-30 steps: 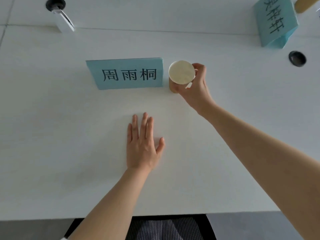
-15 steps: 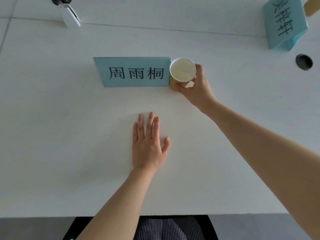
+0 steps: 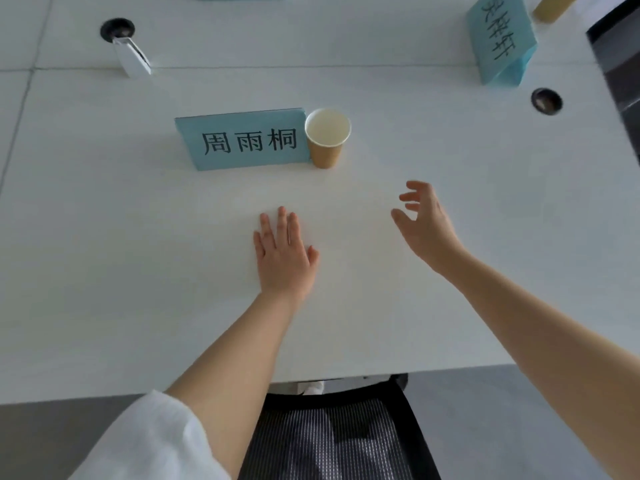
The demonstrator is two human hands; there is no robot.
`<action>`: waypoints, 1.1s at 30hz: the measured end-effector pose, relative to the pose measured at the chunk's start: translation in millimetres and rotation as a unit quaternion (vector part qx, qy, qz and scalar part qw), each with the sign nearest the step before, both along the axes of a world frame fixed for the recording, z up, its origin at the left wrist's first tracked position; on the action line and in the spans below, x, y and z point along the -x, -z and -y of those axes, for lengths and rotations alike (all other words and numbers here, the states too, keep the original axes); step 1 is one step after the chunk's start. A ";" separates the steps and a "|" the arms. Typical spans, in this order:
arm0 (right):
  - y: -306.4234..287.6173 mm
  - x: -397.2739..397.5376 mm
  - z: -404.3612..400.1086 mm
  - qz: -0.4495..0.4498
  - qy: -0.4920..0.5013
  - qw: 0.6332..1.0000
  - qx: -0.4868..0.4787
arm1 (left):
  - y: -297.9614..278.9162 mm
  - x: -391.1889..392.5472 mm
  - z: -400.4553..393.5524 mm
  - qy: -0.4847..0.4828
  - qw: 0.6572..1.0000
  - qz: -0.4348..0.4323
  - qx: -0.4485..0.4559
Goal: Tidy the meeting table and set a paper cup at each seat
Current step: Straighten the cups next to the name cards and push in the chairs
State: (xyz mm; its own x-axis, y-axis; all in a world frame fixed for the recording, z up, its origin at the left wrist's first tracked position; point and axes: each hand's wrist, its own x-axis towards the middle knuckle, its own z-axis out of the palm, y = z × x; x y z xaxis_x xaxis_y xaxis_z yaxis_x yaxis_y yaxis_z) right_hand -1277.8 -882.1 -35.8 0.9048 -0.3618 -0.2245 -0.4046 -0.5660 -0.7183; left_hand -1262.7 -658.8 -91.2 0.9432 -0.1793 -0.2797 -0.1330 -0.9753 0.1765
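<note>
a brown paper cup is seen standing upright on the white meeting table, mouth up, pale inside, nothing visible in it. it's parked right against the right end of a light blue name card with three black characters printed on it, looks like touching or as good as.

the right hand is held above the table, nearer the person than the cup and off to its right, well apart from it. fingers are spread and loosely curled, nothing is being gripped. the left hand is laid flat on the tabletop, palm down, fingers together and pointing away, also holding nothing. a white sleeve is pushed up on that arm.

further back, a second blue name card can be spotted at the far right, tilted, with another cup partly cut off behind it. two round cable holes are set into the table, one at far left with a white block standing beside it, one at right. a dark mesh chair is tucked at the near edge.
</note>
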 end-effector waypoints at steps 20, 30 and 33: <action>-55.8 369.2 249.9 -0.011 0.021 0.999 0.027 | -93.7 281.6 287.1 0.018 0.977 0.008 0.214; -89.2 412.3 364.2 0.011 0.073 0.997 -0.010 | -112.5 342.9 406.8 0.031 0.968 -0.017 0.249; -93.1 399.4 393.7 0.013 0.071 0.997 -0.015 | -112.8 330.5 436.6 0.029 0.965 -0.016 0.260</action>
State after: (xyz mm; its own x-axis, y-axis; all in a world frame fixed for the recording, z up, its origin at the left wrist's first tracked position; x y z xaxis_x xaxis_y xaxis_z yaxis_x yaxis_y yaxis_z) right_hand -1677.2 -1275.8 57.3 0.8509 -0.4796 -0.2144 -0.4600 -0.4829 -0.7451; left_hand -1593.2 -1095.3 21.6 0.9201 -0.3549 -0.1658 -0.1710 -0.7447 0.6451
